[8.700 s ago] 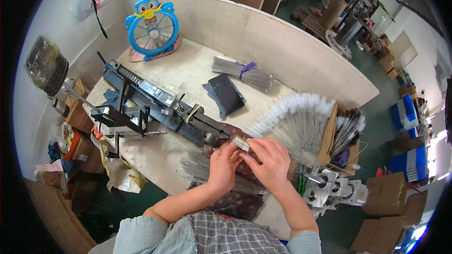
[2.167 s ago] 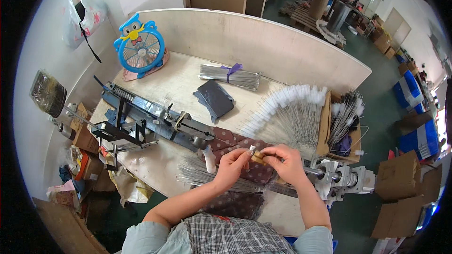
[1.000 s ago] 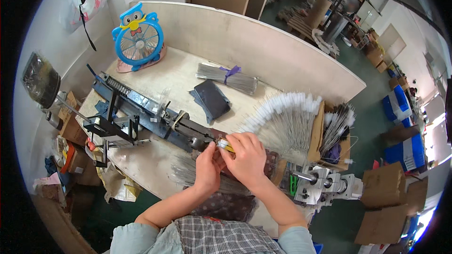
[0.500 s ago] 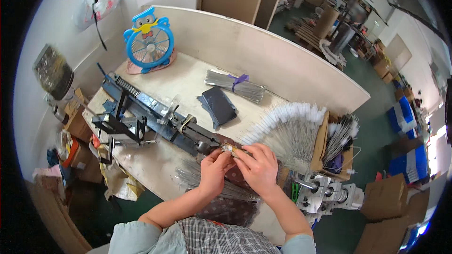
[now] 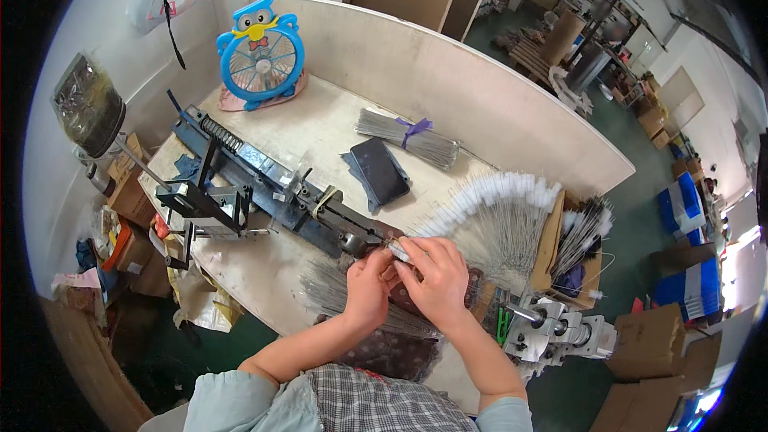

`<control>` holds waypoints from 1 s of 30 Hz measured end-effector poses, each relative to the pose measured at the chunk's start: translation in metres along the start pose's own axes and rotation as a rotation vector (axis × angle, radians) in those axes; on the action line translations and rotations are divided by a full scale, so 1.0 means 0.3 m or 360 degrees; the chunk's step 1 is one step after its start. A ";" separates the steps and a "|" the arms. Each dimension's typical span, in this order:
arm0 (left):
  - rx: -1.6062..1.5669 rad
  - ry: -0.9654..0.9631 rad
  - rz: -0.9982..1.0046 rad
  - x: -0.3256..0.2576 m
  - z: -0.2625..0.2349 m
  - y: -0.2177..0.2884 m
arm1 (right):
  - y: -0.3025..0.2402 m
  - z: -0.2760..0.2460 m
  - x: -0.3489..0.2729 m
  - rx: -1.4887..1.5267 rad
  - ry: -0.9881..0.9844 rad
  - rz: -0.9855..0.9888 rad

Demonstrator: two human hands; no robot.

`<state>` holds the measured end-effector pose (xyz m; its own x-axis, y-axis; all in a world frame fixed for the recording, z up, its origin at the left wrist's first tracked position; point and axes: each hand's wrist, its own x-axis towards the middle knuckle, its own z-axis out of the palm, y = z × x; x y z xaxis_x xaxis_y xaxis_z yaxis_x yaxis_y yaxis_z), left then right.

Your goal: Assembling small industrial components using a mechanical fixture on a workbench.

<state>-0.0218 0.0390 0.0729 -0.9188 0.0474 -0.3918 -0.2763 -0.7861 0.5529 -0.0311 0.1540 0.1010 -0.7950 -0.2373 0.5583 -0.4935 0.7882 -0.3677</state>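
My right hand (image 5: 440, 278) pinches a small white piece (image 5: 398, 251), its kind too small to tell. Close beside it, my left hand (image 5: 369, 290) is closed, thumb and fingers together at the same spot; what lies between them is hidden. Both hands are at the near end of a long dark metal bench fixture (image 5: 276, 192) with a spring and a rubber band. Below my left hand lies a loose pile of thin wires (image 5: 328, 288). To the right, many thin wire-stemmed brushes with white tips (image 5: 504, 200) lie fanned out.
A cardboard box (image 5: 546, 244) of brushes stands right, near a silver machine (image 5: 556, 330). Farther back are a phone (image 5: 380, 170), a tied wire bundle (image 5: 408, 138) and a blue cartoon fan (image 5: 262, 64). A black bracket (image 5: 204, 204) rises at left; a low partition (image 5: 448, 52) edges the table.
The view has shifted slightly. My right fingers have curled more around the white piece, and my left hand stays beside it near the fixture's end.
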 end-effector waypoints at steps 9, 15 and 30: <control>0.0050 -0.0166 0.0030 0.018 -0.039 -0.017 | 0.013 -0.013 -0.027 -0.0144 0.0101 -0.0053; -0.0002 -0.0117 0.0023 0.020 -0.033 -0.013 | 0.021 -0.015 -0.024 -0.0117 0.0061 -0.0049; -0.0018 -0.0059 -0.0041 0.000 -0.021 0.005 | 0.012 -0.096 -0.016 -0.0131 -0.0072 0.0029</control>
<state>-0.0206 0.0339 0.0690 -0.9212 0.0904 -0.3784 -0.2972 -0.7914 0.5343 -0.0189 0.1743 0.1185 -0.8195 -0.2466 0.5173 -0.4497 0.8362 -0.3139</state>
